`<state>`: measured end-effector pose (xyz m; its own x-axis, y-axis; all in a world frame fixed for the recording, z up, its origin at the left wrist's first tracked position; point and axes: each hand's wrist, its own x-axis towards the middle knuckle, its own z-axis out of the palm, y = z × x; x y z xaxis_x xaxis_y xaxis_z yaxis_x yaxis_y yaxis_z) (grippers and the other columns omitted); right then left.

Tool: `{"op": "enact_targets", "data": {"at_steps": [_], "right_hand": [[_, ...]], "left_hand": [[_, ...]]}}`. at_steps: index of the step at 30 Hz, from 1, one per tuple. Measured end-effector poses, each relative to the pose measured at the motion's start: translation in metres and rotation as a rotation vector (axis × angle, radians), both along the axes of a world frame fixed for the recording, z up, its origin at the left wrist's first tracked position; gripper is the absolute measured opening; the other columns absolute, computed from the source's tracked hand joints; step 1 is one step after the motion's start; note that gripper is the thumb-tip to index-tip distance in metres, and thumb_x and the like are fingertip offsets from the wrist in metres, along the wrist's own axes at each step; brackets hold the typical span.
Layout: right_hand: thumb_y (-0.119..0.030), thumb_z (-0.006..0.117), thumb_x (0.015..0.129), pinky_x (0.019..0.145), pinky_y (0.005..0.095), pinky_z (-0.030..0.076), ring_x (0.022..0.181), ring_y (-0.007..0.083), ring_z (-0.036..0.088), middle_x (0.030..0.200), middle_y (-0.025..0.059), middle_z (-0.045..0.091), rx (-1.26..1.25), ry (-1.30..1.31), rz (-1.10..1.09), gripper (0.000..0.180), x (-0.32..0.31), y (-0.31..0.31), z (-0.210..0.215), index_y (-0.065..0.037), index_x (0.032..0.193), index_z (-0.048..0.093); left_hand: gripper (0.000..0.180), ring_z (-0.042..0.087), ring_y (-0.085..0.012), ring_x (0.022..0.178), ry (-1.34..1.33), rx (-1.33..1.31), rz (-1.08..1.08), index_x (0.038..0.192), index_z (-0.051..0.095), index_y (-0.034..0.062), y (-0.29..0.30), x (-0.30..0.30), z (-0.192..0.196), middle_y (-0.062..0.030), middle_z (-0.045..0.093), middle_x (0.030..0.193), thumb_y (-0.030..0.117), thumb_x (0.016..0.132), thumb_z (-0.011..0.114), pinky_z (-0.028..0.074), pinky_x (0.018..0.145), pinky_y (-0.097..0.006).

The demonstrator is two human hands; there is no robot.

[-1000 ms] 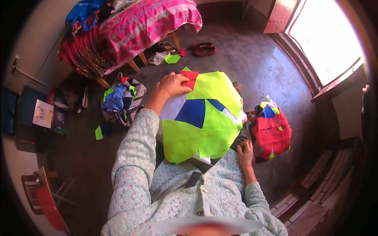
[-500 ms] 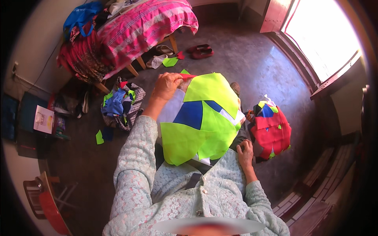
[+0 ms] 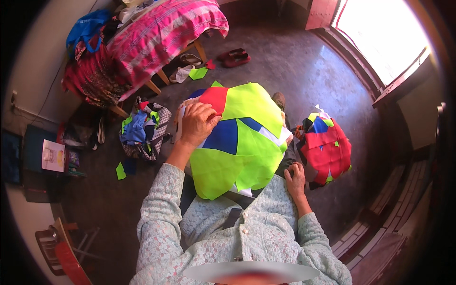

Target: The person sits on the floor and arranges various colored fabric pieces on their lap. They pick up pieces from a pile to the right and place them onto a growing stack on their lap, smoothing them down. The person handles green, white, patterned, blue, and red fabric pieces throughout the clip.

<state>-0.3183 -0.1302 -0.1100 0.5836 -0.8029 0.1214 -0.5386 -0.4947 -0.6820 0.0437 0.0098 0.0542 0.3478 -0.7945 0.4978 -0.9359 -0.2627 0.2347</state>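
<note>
A domed patchwork of cloth pieces lies across my lap, with lime-green pieces (image 3: 247, 161), a blue piece (image 3: 222, 137) and white edges showing. At its upper left my left hand (image 3: 197, 124) bends over a red cloth piece (image 3: 213, 99), fingers closed at its lower edge. The red piece lies flat beside a large lime-green one. My right hand (image 3: 295, 179) rests by my right thigh, just right of the patchwork. Its fingers are curled, and whatever may be inside them is hidden.
A red cloth-covered bundle (image 3: 328, 151) stands on the floor at right. On the left sits a checked bag (image 3: 159, 124) of cloth scraps. Lime scraps (image 3: 120, 171), dark red shoes (image 3: 233, 58) and a pink-draped table (image 3: 166, 35) lie farther out. A bright doorway opens at upper right.
My left hand has come down and slightly right across the patchwork. The red piece, mostly hidden before, now lies spread flat. My right hand stays by my thigh. The whole view has shifted slightly.
</note>
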Motion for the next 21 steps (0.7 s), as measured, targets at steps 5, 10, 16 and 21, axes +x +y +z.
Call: {"op": "enact_targets", "data": {"at_steps": [5, 10, 16, 21], "right_hand": [[-0.015, 0.070, 0.075, 0.090, 0.0409, 0.044, 0.105, 0.0341, 0.055, 0.113, 0.0150, 0.058, 0.004, -0.024, -0.039, 0.017, -0.005, -0.001, -0.003, -0.005, 0.085, 0.060], [-0.017, 0.070, 0.074, 0.086, 0.0423, 0.046, 0.101, 0.0343, 0.055, 0.111, 0.0138, 0.058, -0.006, -0.050, -0.039, 0.017, -0.001, -0.003, -0.002, -0.007, 0.084, 0.060], [-0.016, 0.069, 0.077, 0.084, 0.0419, 0.047, 0.098, 0.0330, 0.056, 0.104, 0.0129, 0.058, -0.011, -0.082, -0.018, 0.017, -0.007, -0.005, 0.004, -0.006, 0.086, 0.060], [-0.006, 0.066, 0.080, 0.073, 0.0375, 0.049, 0.083, 0.0321, 0.060, 0.083, 0.0127, 0.058, 0.134, -0.212, -0.073, 0.010, -0.015, -0.036, 0.012, -0.004, 0.086, 0.058]], "left_hand": [[0.017, 0.057, -0.0304, 0.106, -0.024, -0.135, -0.012, 0.089, 0.068, 0.0075, -0.021, -0.009, 0.006, -0.0119, 0.065, 0.109, 0.022, 0.080, 0.070, 0.039, 0.097, -0.042], [0.047, 0.042, -0.0351, 0.129, -0.007, -0.002, -0.018, 0.124, 0.055, 0.0025, -0.029, -0.018, -0.011, -0.0179, 0.048, 0.136, 0.033, 0.089, 0.060, 0.032, 0.106, -0.045], [0.065, 0.033, -0.0339, 0.136, 0.015, 0.194, -0.020, 0.138, 0.043, 0.0045, -0.028, -0.018, -0.043, -0.0159, 0.041, 0.144, 0.052, 0.093, 0.047, 0.024, 0.111, -0.049], [0.063, 0.034, -0.0336, 0.136, 0.038, 0.173, -0.033, 0.137, 0.045, 0.0058, -0.028, -0.018, -0.041, -0.0154, 0.041, 0.144, 0.051, 0.093, 0.047, 0.024, 0.111, -0.049]]}}
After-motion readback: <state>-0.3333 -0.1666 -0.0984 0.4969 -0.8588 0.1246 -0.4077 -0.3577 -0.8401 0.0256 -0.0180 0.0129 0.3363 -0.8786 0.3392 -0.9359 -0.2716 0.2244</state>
